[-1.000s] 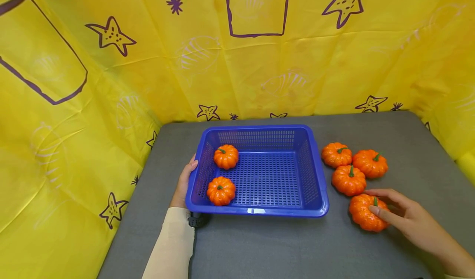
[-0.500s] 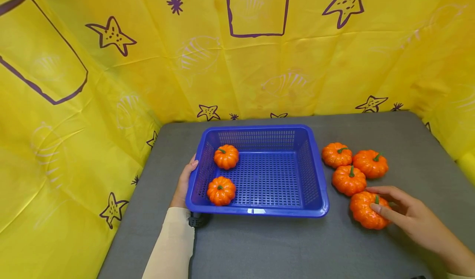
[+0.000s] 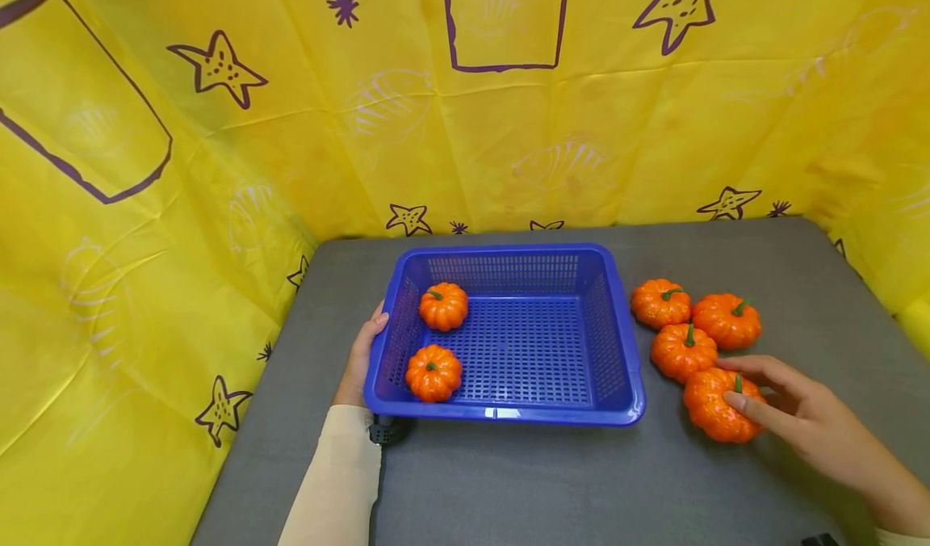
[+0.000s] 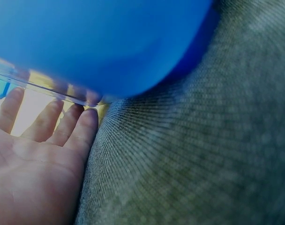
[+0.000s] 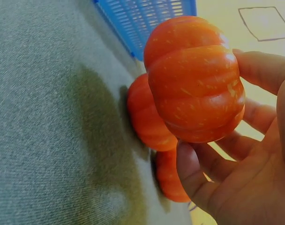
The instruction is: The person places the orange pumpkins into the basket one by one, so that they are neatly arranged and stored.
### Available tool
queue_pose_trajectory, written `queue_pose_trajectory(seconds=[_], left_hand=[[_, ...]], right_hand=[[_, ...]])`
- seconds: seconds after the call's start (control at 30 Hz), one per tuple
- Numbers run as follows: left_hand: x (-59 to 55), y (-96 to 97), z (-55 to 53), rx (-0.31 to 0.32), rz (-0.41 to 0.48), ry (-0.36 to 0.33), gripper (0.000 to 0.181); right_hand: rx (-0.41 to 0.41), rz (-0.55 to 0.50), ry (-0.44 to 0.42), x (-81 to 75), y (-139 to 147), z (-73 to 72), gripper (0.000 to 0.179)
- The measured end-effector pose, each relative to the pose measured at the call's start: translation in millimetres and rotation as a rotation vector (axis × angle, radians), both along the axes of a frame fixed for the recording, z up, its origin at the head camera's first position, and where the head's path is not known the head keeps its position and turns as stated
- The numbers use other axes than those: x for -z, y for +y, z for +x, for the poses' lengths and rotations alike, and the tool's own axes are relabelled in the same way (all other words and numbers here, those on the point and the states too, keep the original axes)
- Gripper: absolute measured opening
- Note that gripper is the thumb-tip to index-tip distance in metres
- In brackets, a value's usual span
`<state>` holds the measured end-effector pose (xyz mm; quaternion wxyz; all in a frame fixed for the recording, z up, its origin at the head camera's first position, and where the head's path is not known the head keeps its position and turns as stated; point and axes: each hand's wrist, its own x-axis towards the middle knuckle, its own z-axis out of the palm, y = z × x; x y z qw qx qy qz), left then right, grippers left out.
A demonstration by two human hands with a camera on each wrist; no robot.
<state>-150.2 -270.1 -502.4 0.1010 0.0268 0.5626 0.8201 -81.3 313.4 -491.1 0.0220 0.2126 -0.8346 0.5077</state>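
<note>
My right hand (image 3: 806,425) pinches an orange toy pumpkin (image 3: 719,407) with a green stem between thumb and fingers. In the right wrist view, this pumpkin (image 5: 194,79) appears raised off the grey cloth, its shadow apart from it. Beyond it are several more pumpkins (image 3: 683,354) close together, right of the blue basket (image 3: 501,413). Inside the basket, on its left side, lie two pumpkins (image 3: 443,307). My left hand (image 3: 361,360) holds the basket's left rim; in the left wrist view its fingers (image 4: 44,122) reach against the blue side.
Grey cloth (image 3: 523,489) covers the table. A yellow curtain (image 3: 479,150) with starfish and fish drawings closes off the back and sides. A small black device (image 3: 388,430) sits at my left wrist, by the basket's front left corner.
My right hand and the pumpkin it pinches have moved slightly up in the head view, away from the table's front. My left hand and the basket have stayed still.
</note>
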Motion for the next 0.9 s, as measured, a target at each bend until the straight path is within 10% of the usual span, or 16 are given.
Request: queue_pose_trajectory(seconds=[0.9], left_hand=[[0.2, -0.5, -2.1, 0.017, 0.008, 0.003, 0.064]], right_hand=[[-0.014, -0.016, 0.057, -22.5, -18, -12.4, 0.053]])
